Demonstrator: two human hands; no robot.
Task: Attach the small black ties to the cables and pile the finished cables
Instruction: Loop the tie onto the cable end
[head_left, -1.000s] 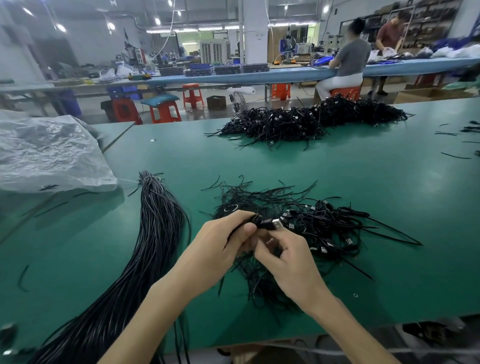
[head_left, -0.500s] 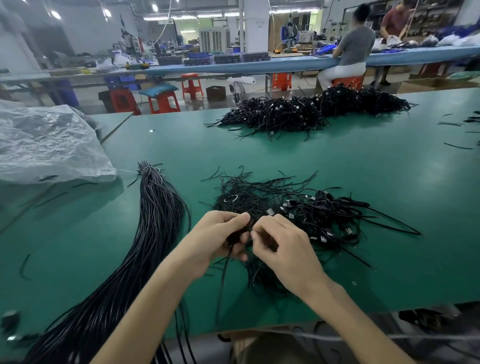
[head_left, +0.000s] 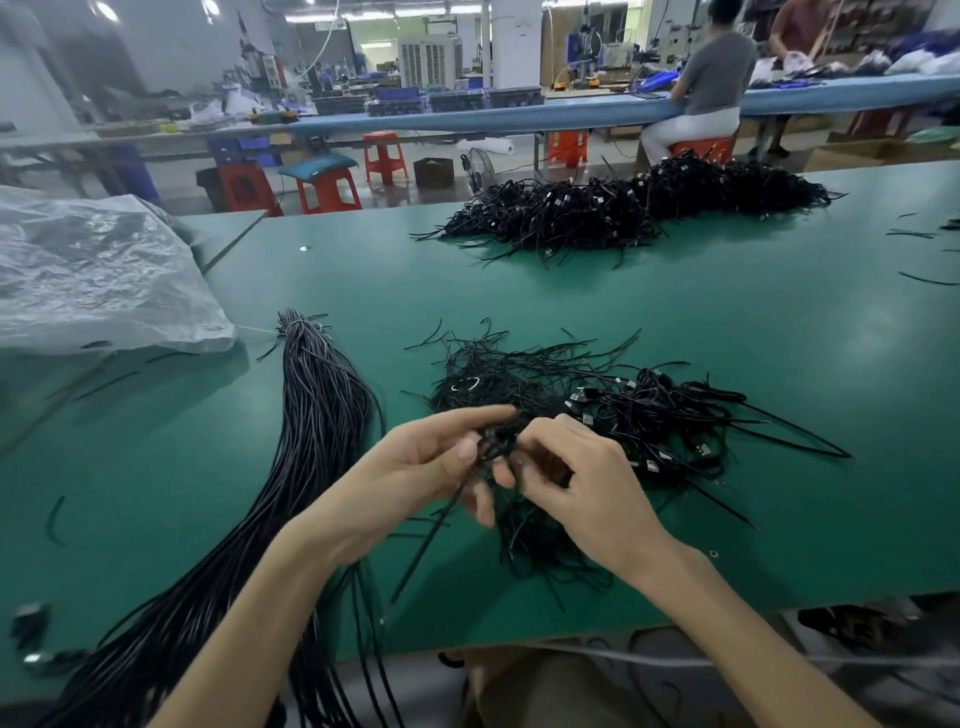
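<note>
Both hands, left (head_left: 415, 465) and right (head_left: 582, 486), pinch one black cable (head_left: 427, 540) between them.

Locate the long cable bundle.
Head view, left side: the bundle lies on the table, running from the plastic sheet to the near edge, just left of the left hand.

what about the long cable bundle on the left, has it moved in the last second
No. The cable bundle still ends just off the corner of the plastic sheet; only the camera shifted.

green table (head_left: 727, 332), cable bundle (head_left: 317, 415), tangled cable piles (head_left: 623, 208), plastic sheet (head_left: 93, 270)
</note>
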